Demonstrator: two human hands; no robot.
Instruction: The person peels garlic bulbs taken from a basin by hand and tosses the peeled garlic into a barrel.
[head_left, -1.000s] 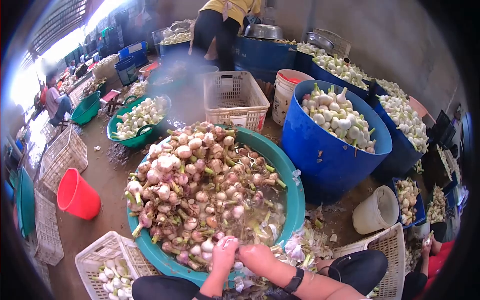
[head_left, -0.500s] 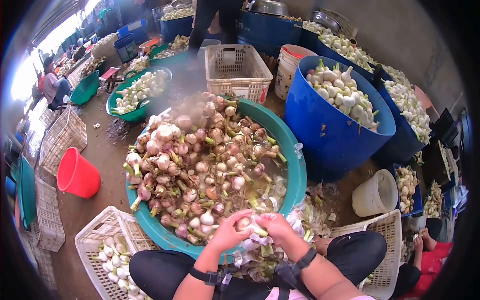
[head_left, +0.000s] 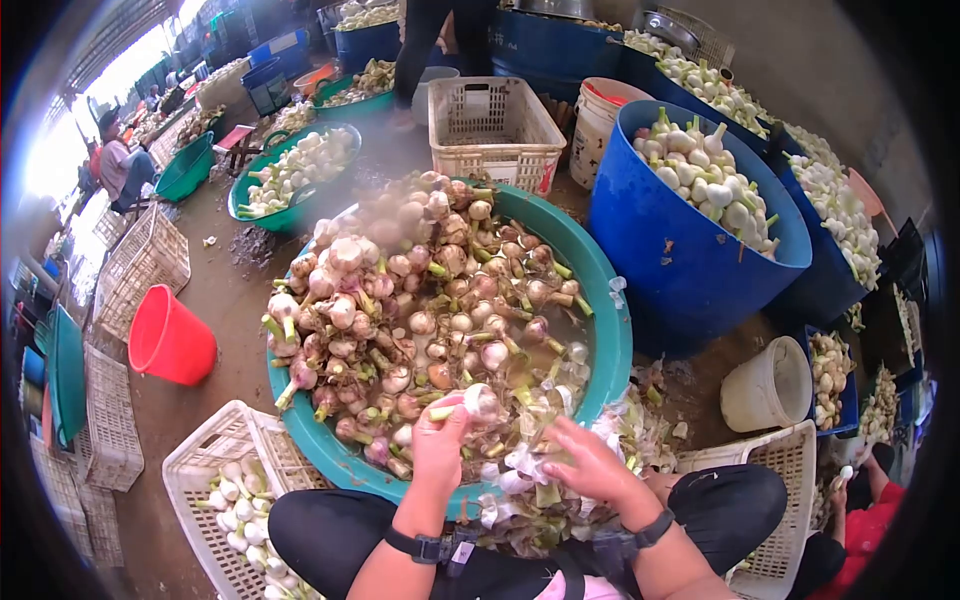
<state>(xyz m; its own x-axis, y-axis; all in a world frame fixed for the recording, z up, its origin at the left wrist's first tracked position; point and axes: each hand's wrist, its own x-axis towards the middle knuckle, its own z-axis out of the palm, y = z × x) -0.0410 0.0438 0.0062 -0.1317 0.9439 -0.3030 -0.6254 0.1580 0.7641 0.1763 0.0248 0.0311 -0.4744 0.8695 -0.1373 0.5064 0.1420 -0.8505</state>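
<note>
My left hand (head_left: 438,450) grips a garlic bulb (head_left: 482,403) by its green stem, over the near edge of the round teal tub (head_left: 610,335). To its right, my right hand (head_left: 590,462) has its fingers apart, above a heap of peeled skins and stems (head_left: 535,500). Unpeeled garlic (head_left: 340,300) is piled high in the left part of the tub, and more bulbs lie in murky water on the right. Peeled white bulbs (head_left: 240,515) lie in a white crate (head_left: 190,470) by my left knee.
A blue barrel (head_left: 680,245) of white garlic stands at the right, near a white bucket (head_left: 765,385). Behind the tub is a white crate (head_left: 495,155). A red bucket (head_left: 172,335) stands left. A co-worker's hand (head_left: 840,485) shows at the lower right; another person stands behind.
The hands were together at the bulb; now my right hand is apart from it, to the right, with fingers spread. My left hand has raised the bulb over the tub. The view has shifted.
</note>
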